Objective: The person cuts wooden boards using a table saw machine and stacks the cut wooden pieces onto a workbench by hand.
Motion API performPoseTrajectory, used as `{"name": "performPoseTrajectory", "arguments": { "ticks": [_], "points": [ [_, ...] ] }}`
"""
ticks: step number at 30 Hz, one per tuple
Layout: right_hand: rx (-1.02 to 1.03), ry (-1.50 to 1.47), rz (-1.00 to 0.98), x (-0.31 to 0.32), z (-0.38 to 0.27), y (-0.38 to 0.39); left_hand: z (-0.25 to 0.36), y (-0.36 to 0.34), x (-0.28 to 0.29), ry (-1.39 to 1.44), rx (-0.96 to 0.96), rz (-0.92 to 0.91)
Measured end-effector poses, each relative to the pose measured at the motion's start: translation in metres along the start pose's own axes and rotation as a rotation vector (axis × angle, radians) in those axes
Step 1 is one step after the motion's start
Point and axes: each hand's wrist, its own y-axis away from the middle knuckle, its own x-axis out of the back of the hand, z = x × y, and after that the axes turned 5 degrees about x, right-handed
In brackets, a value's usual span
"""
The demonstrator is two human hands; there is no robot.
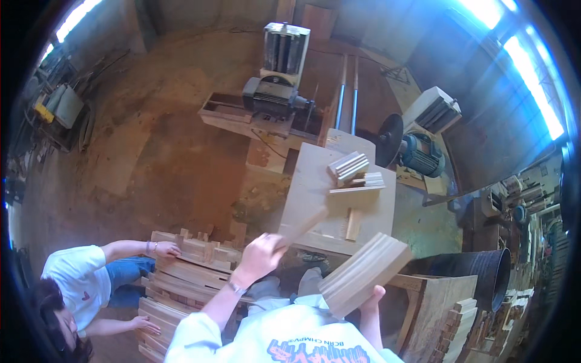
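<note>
My left hand (260,257) grips a short, narrow wooden slat (307,225), raised near the front left of a pale wooden board table (311,178). Lower right, my right hand (373,299) holds a bundle of long wooden pieces (362,272) against my body, its fingers mostly hidden by the wood. On the board table lie two small bundles of grooved pieces (348,164) and a single short piece (353,222).
A co-worker (75,290) at left has both hands on stacked slats (175,278). Saw machines with motors (272,97) (420,154) flank two rails (354,85) ahead. At right stand a wooden stand (442,290), a dark barrel (496,275) and wood piles.
</note>
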Motion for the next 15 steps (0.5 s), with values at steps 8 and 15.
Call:
{"name": "performPoseTrajectory", "arguments": {
  "ticks": [8, 15],
  "points": [
    [0.196, 0.089, 0.152, 0.018, -0.056, 0.013, 0.033, -0.17, -0.203, -0.363, -0.352, -0.079],
    [-0.001, 0.053, 0.147, 0.087, -0.078, -0.011, 0.043, -0.229, -0.28, -0.458, -0.417, 0.053]
  ]
}}
